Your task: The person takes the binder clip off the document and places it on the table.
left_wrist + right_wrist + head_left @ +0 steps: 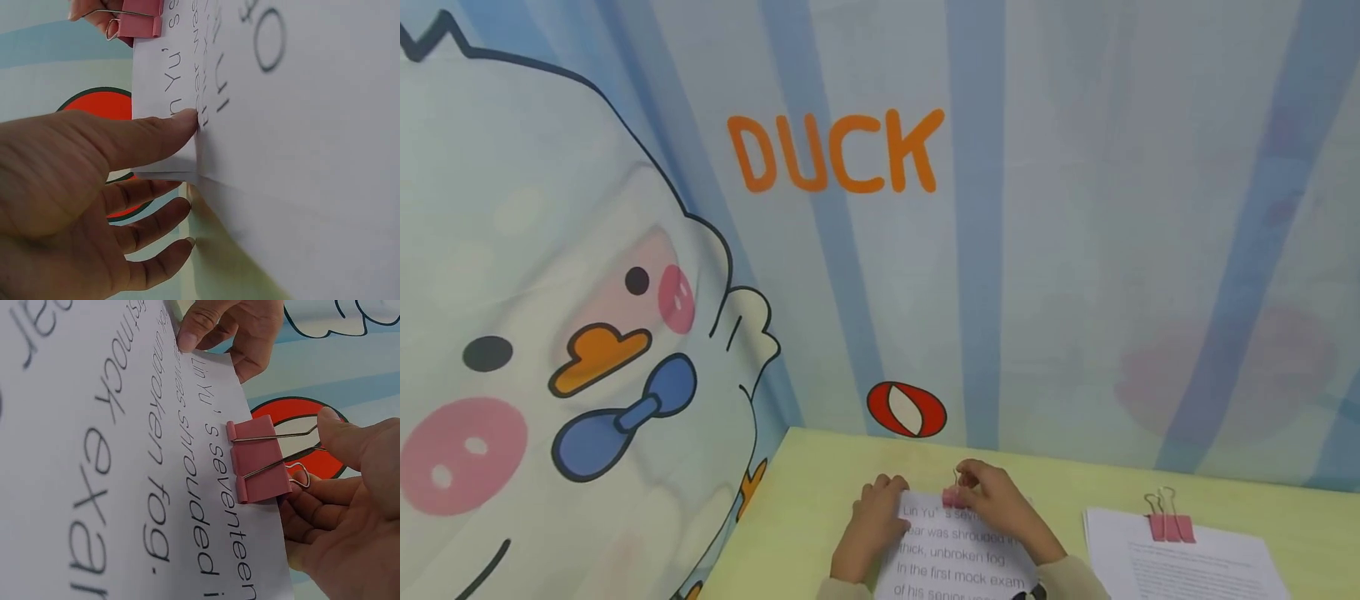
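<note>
A stack of printed paper (951, 560) with large text lies in front of me. My left hand (872, 521) holds its upper left edge, thumb on the printed face and fingers at the edge, as the left wrist view shows. A pink binder clip (259, 464) sits across the top edge, above the first line of text. My right hand (997, 502) grips this clip by its wire handles, with the thumb (337, 439) on the front handle and the other fingers behind the sheet.
To the right lies a second paper stack (1195, 575) with small print, carrying another pink binder clip (1171, 528) on its top edge. The pale yellow table (805, 492) ends at a curtain (1045, 250) printed with a duck and the word DUCK.
</note>
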Demonstrator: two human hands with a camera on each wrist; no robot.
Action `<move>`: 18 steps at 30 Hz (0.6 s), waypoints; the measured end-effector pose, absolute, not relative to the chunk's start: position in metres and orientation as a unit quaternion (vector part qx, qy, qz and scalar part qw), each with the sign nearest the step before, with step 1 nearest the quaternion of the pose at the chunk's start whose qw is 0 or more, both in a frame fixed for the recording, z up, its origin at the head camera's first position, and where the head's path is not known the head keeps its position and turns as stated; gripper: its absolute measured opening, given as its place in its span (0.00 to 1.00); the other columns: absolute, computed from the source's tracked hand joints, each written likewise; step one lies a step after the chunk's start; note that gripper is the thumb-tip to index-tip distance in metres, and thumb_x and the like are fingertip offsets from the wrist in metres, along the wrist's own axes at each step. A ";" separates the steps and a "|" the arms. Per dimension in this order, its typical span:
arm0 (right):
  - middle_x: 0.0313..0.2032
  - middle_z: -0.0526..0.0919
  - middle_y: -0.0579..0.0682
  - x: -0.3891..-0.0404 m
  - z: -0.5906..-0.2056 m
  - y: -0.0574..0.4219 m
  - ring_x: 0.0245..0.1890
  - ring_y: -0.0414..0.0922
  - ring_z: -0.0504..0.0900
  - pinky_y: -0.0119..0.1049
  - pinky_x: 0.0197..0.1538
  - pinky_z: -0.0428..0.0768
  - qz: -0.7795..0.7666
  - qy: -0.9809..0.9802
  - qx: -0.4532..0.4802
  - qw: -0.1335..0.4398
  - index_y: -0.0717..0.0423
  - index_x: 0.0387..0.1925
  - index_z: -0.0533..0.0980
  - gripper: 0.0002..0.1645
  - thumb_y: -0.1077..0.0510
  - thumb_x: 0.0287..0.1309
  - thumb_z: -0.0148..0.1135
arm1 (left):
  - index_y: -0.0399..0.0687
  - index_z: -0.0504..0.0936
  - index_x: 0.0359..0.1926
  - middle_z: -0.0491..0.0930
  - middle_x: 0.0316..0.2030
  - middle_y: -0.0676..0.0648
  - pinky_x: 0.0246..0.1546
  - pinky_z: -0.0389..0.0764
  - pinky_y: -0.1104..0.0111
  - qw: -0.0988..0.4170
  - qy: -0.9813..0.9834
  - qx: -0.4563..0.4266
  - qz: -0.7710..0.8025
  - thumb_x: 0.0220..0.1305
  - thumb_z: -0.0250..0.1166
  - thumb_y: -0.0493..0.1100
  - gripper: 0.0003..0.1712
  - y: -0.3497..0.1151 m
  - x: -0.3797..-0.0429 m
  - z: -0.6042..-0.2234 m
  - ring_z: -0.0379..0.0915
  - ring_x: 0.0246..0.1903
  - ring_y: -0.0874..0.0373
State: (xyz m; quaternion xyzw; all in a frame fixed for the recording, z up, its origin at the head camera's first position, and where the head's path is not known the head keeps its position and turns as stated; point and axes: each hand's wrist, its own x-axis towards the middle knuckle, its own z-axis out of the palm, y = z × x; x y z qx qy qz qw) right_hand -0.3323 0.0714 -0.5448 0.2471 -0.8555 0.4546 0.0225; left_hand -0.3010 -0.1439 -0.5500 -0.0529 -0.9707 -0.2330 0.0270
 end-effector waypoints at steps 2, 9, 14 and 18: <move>0.36 0.82 0.47 -0.332 -0.544 0.070 0.38 0.44 0.80 0.44 0.45 0.80 0.455 -0.857 0.239 0.032 0.69 0.53 0.78 0.19 0.63 0.63 0.66 | 0.44 0.80 0.49 0.76 0.43 0.44 0.44 0.73 0.46 0.031 -0.971 -0.058 -0.228 0.52 0.76 0.33 0.23 -0.143 -0.301 -0.548 0.69 0.42 0.47; 0.35 0.82 0.47 -0.330 -0.541 0.065 0.40 0.47 0.81 0.48 0.48 0.80 0.466 -0.857 0.209 0.072 0.67 0.50 0.80 0.16 0.70 0.60 0.64 | 0.44 0.81 0.49 0.76 0.41 0.45 0.43 0.73 0.49 0.035 -0.974 -0.058 -0.217 0.51 0.77 0.33 0.23 -0.142 -0.301 -0.547 0.69 0.40 0.48; 0.36 0.82 0.48 -0.327 -0.539 0.064 0.40 0.48 0.80 0.52 0.51 0.78 0.473 -0.851 0.203 0.101 0.67 0.49 0.80 0.15 0.70 0.60 0.64 | 0.44 0.81 0.49 0.75 0.39 0.46 0.43 0.73 0.51 0.032 -0.973 -0.056 -0.220 0.51 0.77 0.32 0.23 -0.143 -0.299 -0.548 0.68 0.39 0.50; 0.37 0.83 0.50 -0.326 -0.539 0.063 0.42 0.49 0.81 0.54 0.53 0.77 0.477 -0.846 0.207 0.120 0.67 0.50 0.80 0.15 0.68 0.61 0.66 | 0.45 0.81 0.50 0.74 0.39 0.46 0.44 0.73 0.51 0.028 -0.972 -0.052 -0.226 0.52 0.76 0.31 0.23 -0.143 -0.298 -0.550 0.68 0.39 0.50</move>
